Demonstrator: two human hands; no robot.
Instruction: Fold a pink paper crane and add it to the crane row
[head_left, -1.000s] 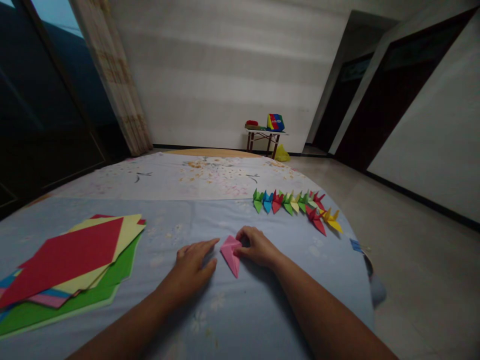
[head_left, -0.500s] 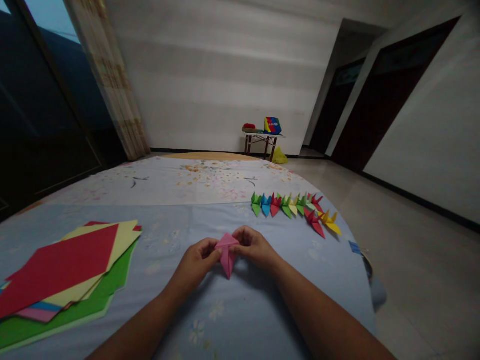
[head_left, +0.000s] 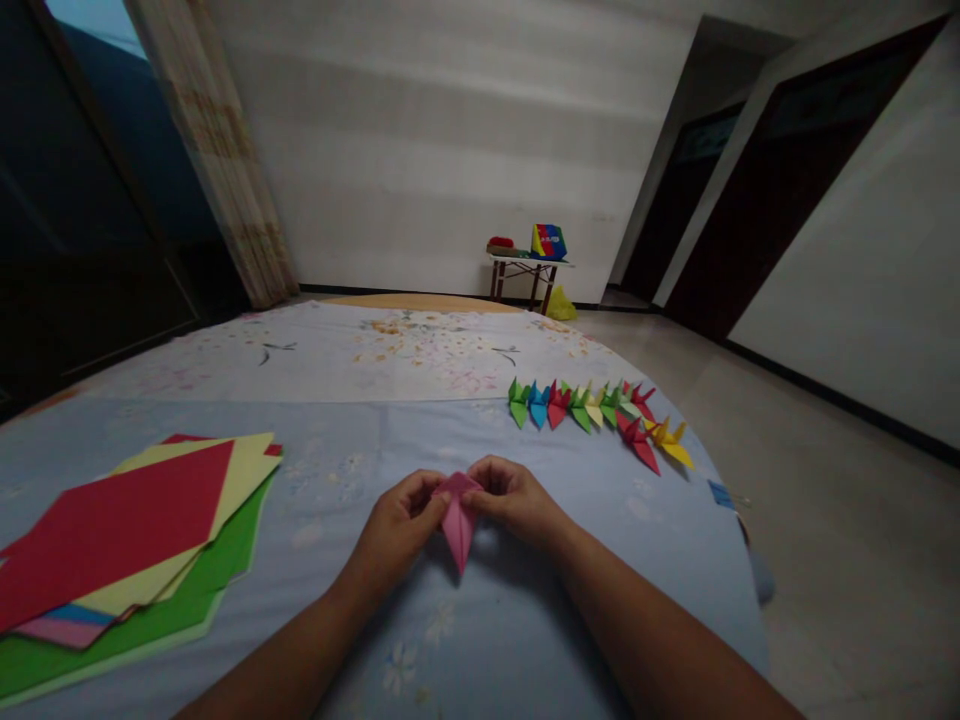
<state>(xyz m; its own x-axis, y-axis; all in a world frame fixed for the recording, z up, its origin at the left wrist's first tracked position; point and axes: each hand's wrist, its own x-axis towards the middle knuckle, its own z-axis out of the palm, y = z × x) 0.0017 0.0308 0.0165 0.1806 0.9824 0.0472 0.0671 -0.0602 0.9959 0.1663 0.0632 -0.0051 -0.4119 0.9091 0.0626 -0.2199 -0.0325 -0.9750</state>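
A pink folded origami paper (head_left: 459,530) is held between both hands, just over the blue floral cloth, its long point facing me. My left hand (head_left: 409,510) pinches its upper left edge between thumb and fingers. On the opposite side, my right hand (head_left: 517,498) grips the upper right edge with the thumb on top. The undersides of the paper and the curled fingertips behind it are hidden.
Several folded paper cranes (head_left: 559,405) in mixed colours stand in a row at the right. A stack of coloured paper sheets (head_left: 142,520) lies at the left. The round table's cloth (head_left: 337,440) curves away at the right edge. A small side table (head_left: 529,262) stands by the wall.
The pink paper's lower point looks longer and its layers have shifted under my thumbs. Both hands keep their hold. The view has shifted slightly.
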